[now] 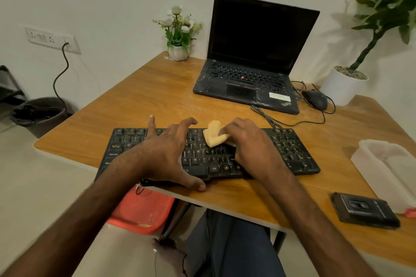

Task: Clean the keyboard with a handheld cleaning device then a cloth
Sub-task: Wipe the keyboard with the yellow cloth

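**Wiping the keyboard with a cloth: both hands on the keys**

The black keyboard [290, 153] lies along the near edge of the wooden tabletop [146, 96], and its near left corner appears to pass just over that edge. The left hand [166, 153] covers the left half of the keys with its fingers spread wide. Its thumb is at the keyboard's near edge and its fingertips reach the far rows. It presses down and holds nothing.

The right hand [249, 144] rests on the middle of the keyboard. Its fingers are curled over a folded yellow cloth [215, 136], which they grip and hold against the upper key rows. A folded end of the cloth sticks out to the left of the fingers.

The black handheld device [364, 211] lies flat near the near right corner of the tabletop, well apart from both hands. Just beyond it, at the right edge, is a translucent plastic container [387, 168].

Toward the far edge an open laptop [252, 51] has a dark screen, and a black mouse [315, 99] lies just to its right with its cable looped on the wood. A small white pot of flowers [179, 51] stands at the far corner. A large white planter [342, 87] stands by the far right edge.

A red stool [144, 209] shows below the near edge, and a lined bin [40, 112] stands on the floor to the left.
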